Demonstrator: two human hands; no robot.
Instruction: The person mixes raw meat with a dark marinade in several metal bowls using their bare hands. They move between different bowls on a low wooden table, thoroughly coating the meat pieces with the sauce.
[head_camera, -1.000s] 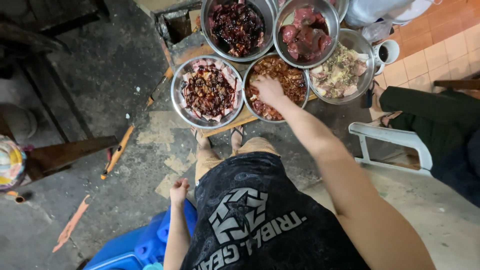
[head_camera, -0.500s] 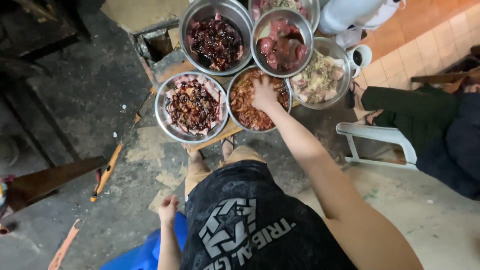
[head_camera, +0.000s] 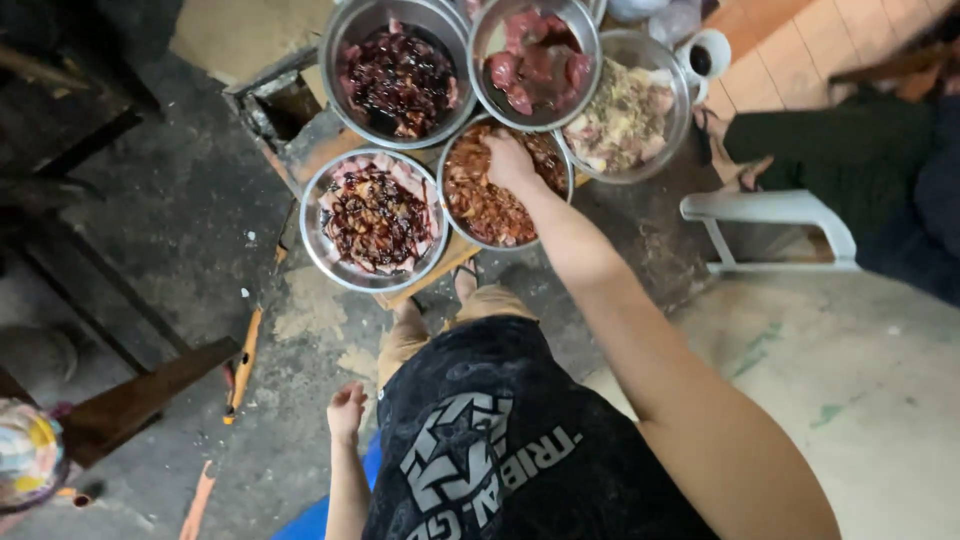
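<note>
1. Five steel bowls of meat stand close together in front of you on a low wooden table (head_camera: 300, 150). Your right hand (head_camera: 508, 160) reaches straight forward and rests in the bowl of reddish-brown chopped meat (head_camera: 500, 195), at its far rim; the fingers are curled down onto the meat, but I cannot tell if they grip a piece.
2. Your left hand (head_camera: 347, 410) hangs low beside your thigh, fingers loosely together, holding nothing, well apart from the bowls. So the right hand is the nearer one by far.
3. Around that bowl: the bowl of pale meat with dark sauce (head_camera: 375, 218) touches it on the left, the bowl of dark glazed meat (head_camera: 398, 75) and the bowl of red raw pieces (head_camera: 537, 62) lie beyond it, the bowl of pale seasoned meat (head_camera: 625, 110) to the far right.
4. Hidden things: the fingertips sink into the meat, the top bowls are cut by the picture edge, and the table is mostly covered. A white plastic chair (head_camera: 775, 215) stands to the right.
</note>
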